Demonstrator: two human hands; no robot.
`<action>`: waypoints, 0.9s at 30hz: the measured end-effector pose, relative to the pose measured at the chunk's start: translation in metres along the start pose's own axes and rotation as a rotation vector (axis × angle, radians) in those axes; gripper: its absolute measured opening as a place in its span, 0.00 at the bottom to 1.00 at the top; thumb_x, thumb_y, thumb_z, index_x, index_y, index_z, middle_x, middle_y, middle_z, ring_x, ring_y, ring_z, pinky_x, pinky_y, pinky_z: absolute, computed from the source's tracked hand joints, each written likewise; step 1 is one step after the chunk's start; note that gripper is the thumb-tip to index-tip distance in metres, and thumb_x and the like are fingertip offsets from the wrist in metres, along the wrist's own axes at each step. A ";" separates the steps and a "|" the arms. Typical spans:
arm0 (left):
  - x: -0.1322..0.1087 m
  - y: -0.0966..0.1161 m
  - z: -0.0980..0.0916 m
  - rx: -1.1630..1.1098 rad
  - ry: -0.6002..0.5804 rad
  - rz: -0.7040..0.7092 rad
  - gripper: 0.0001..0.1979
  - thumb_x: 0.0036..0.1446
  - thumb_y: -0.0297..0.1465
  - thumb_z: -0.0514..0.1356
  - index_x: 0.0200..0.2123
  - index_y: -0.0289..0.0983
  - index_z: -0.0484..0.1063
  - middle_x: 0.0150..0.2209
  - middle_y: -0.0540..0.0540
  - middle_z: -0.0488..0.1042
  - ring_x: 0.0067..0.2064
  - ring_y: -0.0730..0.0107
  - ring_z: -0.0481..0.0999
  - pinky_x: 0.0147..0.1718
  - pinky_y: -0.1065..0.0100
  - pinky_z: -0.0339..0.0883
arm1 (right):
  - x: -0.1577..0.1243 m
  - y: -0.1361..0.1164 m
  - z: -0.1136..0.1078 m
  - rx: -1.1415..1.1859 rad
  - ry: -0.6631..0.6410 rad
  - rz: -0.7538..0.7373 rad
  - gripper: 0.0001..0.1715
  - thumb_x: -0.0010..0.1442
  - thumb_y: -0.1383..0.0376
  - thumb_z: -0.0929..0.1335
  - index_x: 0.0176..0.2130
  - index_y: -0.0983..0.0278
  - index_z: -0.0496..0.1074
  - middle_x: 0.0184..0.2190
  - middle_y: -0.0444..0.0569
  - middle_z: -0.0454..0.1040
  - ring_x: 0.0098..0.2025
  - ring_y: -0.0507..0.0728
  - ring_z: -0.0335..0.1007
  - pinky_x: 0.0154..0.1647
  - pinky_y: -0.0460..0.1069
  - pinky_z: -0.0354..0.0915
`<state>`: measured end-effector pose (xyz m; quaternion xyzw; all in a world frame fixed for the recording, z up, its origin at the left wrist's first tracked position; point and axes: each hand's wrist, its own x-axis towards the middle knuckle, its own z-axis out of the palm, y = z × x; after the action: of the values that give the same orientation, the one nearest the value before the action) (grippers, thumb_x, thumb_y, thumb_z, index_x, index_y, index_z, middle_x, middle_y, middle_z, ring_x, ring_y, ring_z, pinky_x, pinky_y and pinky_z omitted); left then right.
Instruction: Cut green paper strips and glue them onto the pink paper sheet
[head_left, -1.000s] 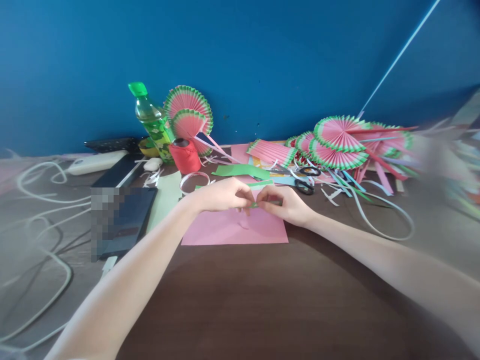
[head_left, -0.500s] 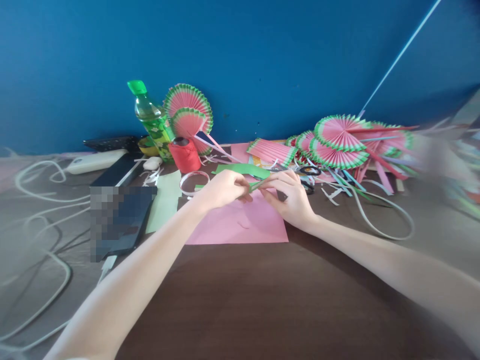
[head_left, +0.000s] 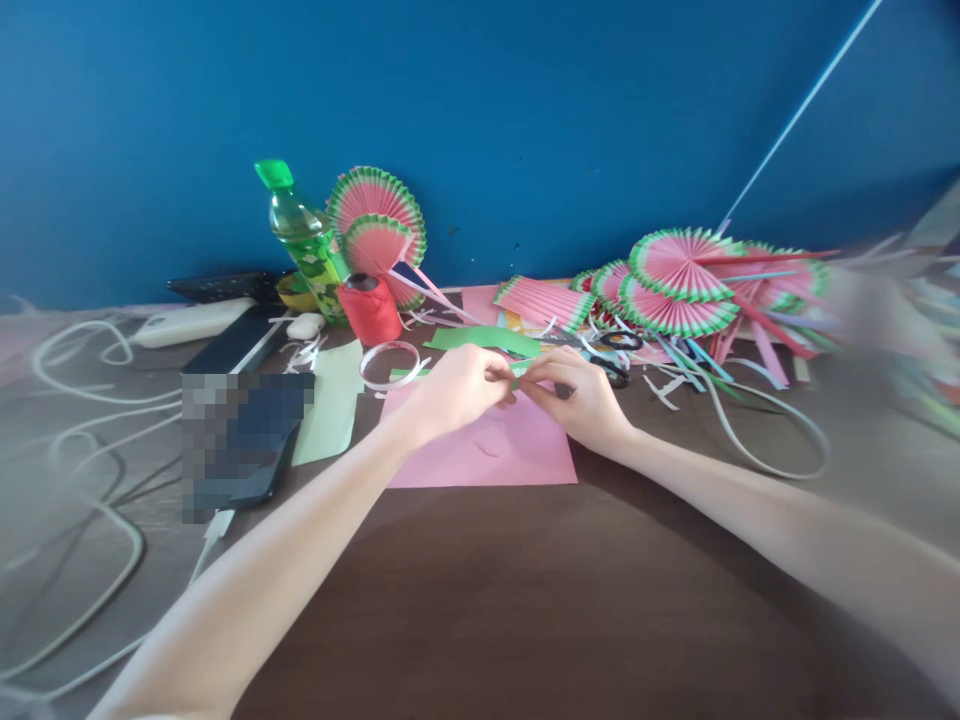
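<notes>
My left hand (head_left: 466, 390) and my right hand (head_left: 576, 395) meet above a pink sheet of paper (head_left: 480, 455). Between their fingertips they pinch a narrow green paper strip (head_left: 519, 370), mostly covered by the fingers. Both hands are closed on it, the left from its left side and the right from its right. Behind them lies a wider green piece of paper (head_left: 484, 340). A thin reddish scrap (head_left: 487, 450) rests on the pink sheet. Left of my left hand is a roll of tape (head_left: 390, 366).
Pleated pink-and-green paper fans (head_left: 679, 285) are heaped at the back right, beside scissors (head_left: 621, 342). A green bottle (head_left: 304, 240) and a red roll (head_left: 369, 310) stand at the back left. A phone (head_left: 262, 440), pale green paper (head_left: 328, 400) and white cables (head_left: 135, 545) lie left.
My left hand has shifted slightly right, toward my right hand. The fingers of my right hand have curled in more on the green strip, which has turned a little.
</notes>
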<state>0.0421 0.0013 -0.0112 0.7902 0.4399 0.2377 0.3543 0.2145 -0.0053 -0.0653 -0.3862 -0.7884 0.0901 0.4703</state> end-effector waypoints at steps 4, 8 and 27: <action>0.000 0.001 0.002 0.043 0.042 0.057 0.08 0.46 0.24 0.55 0.21 0.37 0.74 0.23 0.48 0.76 0.25 0.68 0.74 0.25 0.69 0.63 | 0.000 -0.001 -0.001 -0.008 -0.014 0.005 0.06 0.54 0.67 0.66 0.25 0.61 0.70 0.27 0.48 0.72 0.33 0.56 0.67 0.38 0.54 0.63; -0.001 0.001 0.004 0.059 0.049 0.079 0.09 0.46 0.24 0.55 0.20 0.37 0.74 0.23 0.47 0.75 0.25 0.68 0.73 0.24 0.70 0.62 | 0.000 -0.002 -0.001 0.011 -0.026 0.008 0.07 0.55 0.69 0.65 0.26 0.61 0.69 0.27 0.47 0.71 0.33 0.56 0.67 0.38 0.54 0.63; -0.002 0.005 0.013 0.153 0.141 0.091 0.08 0.47 0.24 0.55 0.18 0.36 0.70 0.19 0.49 0.71 0.21 0.73 0.65 0.22 0.70 0.53 | 0.000 -0.004 -0.004 0.086 -0.040 0.071 0.07 0.53 0.71 0.65 0.25 0.62 0.67 0.27 0.47 0.69 0.32 0.54 0.65 0.34 0.51 0.62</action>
<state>0.0521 -0.0071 -0.0155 0.8154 0.4442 0.2743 0.2501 0.2150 -0.0088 -0.0611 -0.3914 -0.7789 0.1482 0.4670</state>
